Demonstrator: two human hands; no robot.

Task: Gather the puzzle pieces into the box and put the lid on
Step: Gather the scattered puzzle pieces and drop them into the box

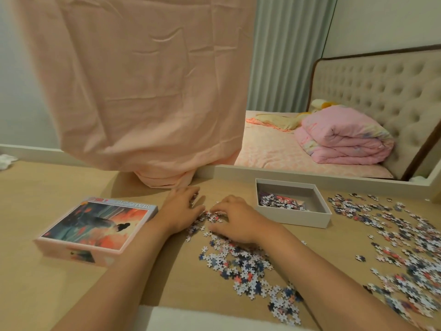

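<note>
Touching puzzle pieces [238, 266]: two hands [181, 211] [235, 218]; one box [298, 219], one lid [95, 225].

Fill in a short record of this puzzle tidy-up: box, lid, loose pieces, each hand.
box: white, open, some pieces inside, right of the hands
lid: picture up on the table, left of the hands, off the box
loose pieces: spread across table, near side and right of box
left hand: fingers fairly straight, resting on pieces
right hand: fingers bent, tips on pieces; grip unclear
</note>
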